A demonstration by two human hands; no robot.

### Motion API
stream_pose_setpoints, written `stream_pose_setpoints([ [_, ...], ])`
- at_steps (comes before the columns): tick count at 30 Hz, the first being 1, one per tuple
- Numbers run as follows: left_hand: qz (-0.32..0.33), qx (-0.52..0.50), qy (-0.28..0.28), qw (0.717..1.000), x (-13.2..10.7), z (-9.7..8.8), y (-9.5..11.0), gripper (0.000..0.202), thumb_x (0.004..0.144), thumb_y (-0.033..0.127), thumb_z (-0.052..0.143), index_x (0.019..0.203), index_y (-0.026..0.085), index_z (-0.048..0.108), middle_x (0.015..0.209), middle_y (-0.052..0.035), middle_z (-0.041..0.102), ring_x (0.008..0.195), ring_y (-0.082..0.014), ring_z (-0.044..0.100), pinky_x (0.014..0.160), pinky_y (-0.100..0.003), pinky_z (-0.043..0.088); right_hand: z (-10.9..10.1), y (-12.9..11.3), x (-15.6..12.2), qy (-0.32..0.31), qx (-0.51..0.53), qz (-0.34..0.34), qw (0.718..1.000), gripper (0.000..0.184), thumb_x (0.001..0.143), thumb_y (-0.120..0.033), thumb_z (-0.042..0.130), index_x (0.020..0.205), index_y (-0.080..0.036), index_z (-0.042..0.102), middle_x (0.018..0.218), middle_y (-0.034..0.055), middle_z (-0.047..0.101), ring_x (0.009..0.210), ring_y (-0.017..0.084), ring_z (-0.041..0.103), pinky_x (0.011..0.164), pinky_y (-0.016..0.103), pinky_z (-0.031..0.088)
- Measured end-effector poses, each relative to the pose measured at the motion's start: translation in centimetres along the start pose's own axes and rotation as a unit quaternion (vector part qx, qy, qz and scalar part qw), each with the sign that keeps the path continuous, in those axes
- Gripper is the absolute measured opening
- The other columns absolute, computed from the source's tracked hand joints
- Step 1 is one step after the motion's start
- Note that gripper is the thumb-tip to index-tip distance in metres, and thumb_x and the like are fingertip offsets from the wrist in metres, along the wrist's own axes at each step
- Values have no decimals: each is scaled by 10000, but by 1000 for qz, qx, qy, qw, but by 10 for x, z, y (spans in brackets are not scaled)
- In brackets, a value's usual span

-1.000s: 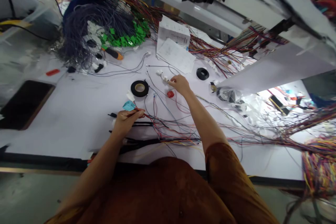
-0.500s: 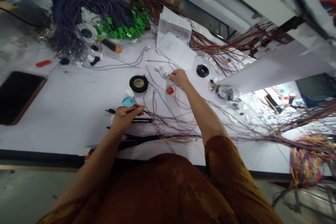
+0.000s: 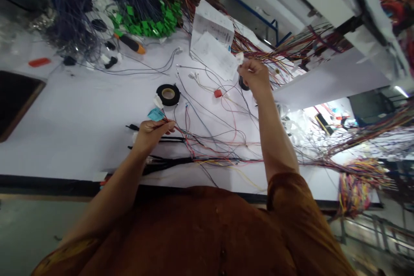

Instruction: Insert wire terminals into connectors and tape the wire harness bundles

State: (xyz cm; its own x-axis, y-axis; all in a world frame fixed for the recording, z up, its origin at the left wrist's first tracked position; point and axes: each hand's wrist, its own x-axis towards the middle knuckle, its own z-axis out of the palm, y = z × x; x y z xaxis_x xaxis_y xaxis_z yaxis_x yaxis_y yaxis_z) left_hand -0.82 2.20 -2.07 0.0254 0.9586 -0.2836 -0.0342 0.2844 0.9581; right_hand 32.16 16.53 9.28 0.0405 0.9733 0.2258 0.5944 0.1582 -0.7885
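Currently: my left hand (image 3: pixel 151 131) grips a bunch of coloured wires (image 3: pixel 193 143) at the near middle of the white surface (image 3: pixel 80 116), just beside a blue tag (image 3: pixel 156 114). My right hand (image 3: pixel 255 75) pinches a white connector (image 3: pixel 239 58), far right of the black tape roll (image 3: pixel 168 94).

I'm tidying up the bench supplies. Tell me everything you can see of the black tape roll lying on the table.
The black tape roll is a ring of dark, matte tape wound on a pale tan core with an open centre. It lies flat on the white table, just beyond the left hand, and neither hand touches it. A small white connector lies close by its lower left edge; whether they touch is unclear. Loose thin wires run past its right side.
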Motion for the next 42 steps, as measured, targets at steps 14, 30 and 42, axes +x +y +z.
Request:
stream_pose_setpoints([
  [14,26,-55,-22,998,1,4,3,207,678,365,785,634,166,750,633,-25,690,565,-105,575,527,-222,466,148,-63,-62,-273,285,117,912,194,804,-257,725,785,-179,548,484,-108,467,367,28,371,355,169,262],
  [30,20,-104,-22,994,5,4,-1,359,630,475,820,585,139,701,602,-41,675,554,-116,581,541,-242,460,193,-53,-118,-213,407,253,851,281,645,-345,802,768,-187,604,524,-104,476,449,41,388,431,194,293],
  [42,29,-107,11,994,6,7,-4,337,587,459,839,556,151,706,558,-22,666,503,-101,568,523,-232,485,207,-62,-131,-163,453,264,835,225,717,-319,740,740,-218,541,584,-88,554,422,69,448,381,224,342],
])
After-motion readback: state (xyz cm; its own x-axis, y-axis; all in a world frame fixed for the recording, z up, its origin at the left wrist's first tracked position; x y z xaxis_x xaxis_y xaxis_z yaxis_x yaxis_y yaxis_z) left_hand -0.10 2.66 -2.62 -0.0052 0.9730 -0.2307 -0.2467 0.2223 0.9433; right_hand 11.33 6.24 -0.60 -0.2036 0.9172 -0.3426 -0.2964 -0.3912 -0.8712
